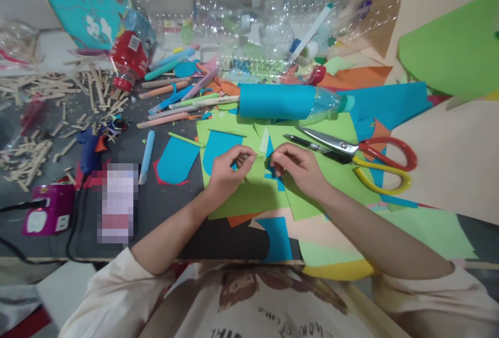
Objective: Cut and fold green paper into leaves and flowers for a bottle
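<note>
My left hand [234, 167] is closed, thumb and fingertips pinched together above light green paper [249, 197]. Facing it across a small gap, my right hand [298, 167] is closed in a similar pinch. Whatever either hand holds is too small or too hidden to name. Small blue paper scraps [279, 184] lie under the right fingertips. Partly behind the left hand is a blue rounded paper piece [220, 143] with a green strip along its top. Another blue paper piece [177, 161], edged in red, lies left of it. Beyond both hands, a clear bottle [325, 104] wrapped in blue paper [276, 101] rests on its side.
Scissors [345, 145] and a black pen [312, 144] lie right of my right hand. On the left are a glue gun [90, 151], a phone [117, 203], a purple power adapter [49, 210] and scattered wooden sticks [35, 156]. Clear plastic bottles [253, 31] crowd the back.
</note>
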Demonstrator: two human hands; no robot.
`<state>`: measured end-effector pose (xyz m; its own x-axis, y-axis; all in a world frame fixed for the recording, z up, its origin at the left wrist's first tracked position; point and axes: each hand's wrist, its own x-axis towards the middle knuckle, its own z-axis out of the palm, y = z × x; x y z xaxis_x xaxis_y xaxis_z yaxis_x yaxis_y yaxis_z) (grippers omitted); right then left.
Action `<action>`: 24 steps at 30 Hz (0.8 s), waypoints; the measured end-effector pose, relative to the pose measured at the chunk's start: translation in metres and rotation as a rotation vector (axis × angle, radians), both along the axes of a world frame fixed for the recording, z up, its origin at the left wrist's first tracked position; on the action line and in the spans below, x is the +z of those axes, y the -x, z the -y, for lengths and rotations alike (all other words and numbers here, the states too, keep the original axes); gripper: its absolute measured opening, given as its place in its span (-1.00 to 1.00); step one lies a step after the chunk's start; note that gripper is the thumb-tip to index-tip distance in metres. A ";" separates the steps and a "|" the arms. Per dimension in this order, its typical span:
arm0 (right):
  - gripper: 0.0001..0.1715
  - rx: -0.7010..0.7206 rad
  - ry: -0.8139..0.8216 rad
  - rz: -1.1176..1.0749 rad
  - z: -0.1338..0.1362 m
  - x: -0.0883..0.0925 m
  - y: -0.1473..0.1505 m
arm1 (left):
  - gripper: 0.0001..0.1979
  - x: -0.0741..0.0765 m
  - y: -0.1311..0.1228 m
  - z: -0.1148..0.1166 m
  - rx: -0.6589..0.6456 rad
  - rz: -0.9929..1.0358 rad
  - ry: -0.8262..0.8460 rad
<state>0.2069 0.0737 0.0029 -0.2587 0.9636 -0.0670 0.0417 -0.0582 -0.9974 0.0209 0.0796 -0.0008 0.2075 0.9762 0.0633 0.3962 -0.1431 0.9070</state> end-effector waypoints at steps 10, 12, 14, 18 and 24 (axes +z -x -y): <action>-0.62 0.101 -0.118 0.172 0.001 -0.004 0.004 | -0.86 -0.006 0.005 0.003 -0.114 -0.032 -0.187; -0.68 0.131 -0.170 0.185 0.000 -0.004 0.003 | -0.84 -0.007 0.006 0.003 -0.136 -0.034 -0.195; -0.70 0.128 -0.205 0.189 0.000 -0.005 0.003 | -0.83 -0.006 0.006 0.003 -0.162 -0.045 -0.188; -0.68 0.124 -0.231 0.208 0.003 -0.008 0.006 | -0.79 -0.003 0.007 0.002 -0.217 -0.053 -0.193; -0.71 -0.055 -0.339 0.218 -0.004 -0.001 -0.014 | -0.82 -0.003 0.005 0.001 -0.099 -0.036 -0.041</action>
<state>0.2210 0.0781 0.0024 -0.2212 0.9525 0.2094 0.2599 0.2645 -0.9287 0.0155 0.0782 -0.0039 0.3059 0.9474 0.0939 0.4105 -0.2202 0.8849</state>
